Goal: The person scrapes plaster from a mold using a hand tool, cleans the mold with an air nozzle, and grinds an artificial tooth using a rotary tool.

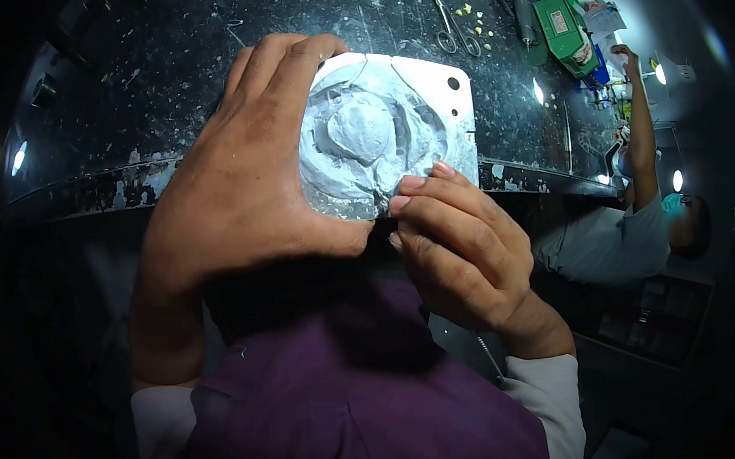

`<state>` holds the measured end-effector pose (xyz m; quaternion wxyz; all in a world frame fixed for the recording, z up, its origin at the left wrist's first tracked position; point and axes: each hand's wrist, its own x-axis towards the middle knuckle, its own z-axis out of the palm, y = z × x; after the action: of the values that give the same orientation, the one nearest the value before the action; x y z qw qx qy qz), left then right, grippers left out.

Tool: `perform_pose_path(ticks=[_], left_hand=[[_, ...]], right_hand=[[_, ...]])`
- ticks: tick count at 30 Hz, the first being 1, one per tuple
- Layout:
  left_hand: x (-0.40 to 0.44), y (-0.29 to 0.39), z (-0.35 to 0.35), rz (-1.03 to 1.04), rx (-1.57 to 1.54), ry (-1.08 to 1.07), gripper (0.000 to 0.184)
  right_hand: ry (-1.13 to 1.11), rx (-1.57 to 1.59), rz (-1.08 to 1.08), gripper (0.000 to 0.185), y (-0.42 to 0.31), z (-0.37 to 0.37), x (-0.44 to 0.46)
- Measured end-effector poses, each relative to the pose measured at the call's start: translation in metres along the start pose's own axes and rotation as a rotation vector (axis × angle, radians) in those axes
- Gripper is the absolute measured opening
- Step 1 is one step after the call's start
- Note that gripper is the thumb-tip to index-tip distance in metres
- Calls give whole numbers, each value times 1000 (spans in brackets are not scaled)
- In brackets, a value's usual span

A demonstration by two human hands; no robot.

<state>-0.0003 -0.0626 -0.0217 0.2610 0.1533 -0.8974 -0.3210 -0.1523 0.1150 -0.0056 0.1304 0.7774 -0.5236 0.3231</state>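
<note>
A whitish-grey moulded block (360, 130) with a round raised centre, a ring-shaped groove and a flat plate edge with two dark holes is held at the front edge of the dark bench. Around its left side wraps my left hand (248, 161), fingers over the far edge and thumb along the near edge. My right hand (464, 241) has its fingers bent together at the block's near right part, fingertips touching or close to the surface. Whether anything small sits between those fingertips is hidden.
Scissors (455, 30) lie on the scratched dark bench (187, 77), beside small yellowish pieces (478, 21). Farther right are a green box (562, 30) and assorted items. Another person (618, 238) is at the right, one arm raised over the bench.
</note>
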Motion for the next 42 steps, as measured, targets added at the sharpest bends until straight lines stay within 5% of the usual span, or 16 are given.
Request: perform_pose_path(ticks=[7, 11, 14, 15, 20, 24, 25, 31, 34, 39, 41, 42], left_hand=[[-2, -20, -9, -66, -18, -13, 108], [-7, -49, -21, -111, -84, -26, 107], [-9, -62, -24, -104, -89, -17, 107], [7, 0, -6, -97, -25, -23, 107], [7, -2, -3, -85, -66, -6, 111], [7, -5, -1, -81, -41, -9, 113], [7, -4, -1, -74, -47, -7, 114], [7, -4, -1, -64, -58, -3, 114], [5, -3, -8, -76, -66, -9, 114], [7, -7, -7, -71, -94, -6, 112], [8, -9, -7, -25, -43, -16, 111], [7, -9, -5, -36, -76, 7, 111]], right_hand=[[115, 15, 163, 14, -8, 22, 18], [-134, -37, 195, 16, -11, 36, 40], [33, -137, 261, 28, 5, 31, 46], [94, -91, 259, 31, 17, -29, 14], [-102, 33, 288, 14, 10, -31, 10], [22, -31, 395, 14, 33, -41, 10], [128, 66, 406, 13, 36, -38, 11], [-79, 289, 364, 14, 75, -33, 41], [-77, 521, 555, 10, 83, -26, 66], [-265, 433, 512, 8, 90, -20, 78], [4, 19, 172, 10, 96, -16, 70], [78, 79, 210, 15, 95, -17, 65]])
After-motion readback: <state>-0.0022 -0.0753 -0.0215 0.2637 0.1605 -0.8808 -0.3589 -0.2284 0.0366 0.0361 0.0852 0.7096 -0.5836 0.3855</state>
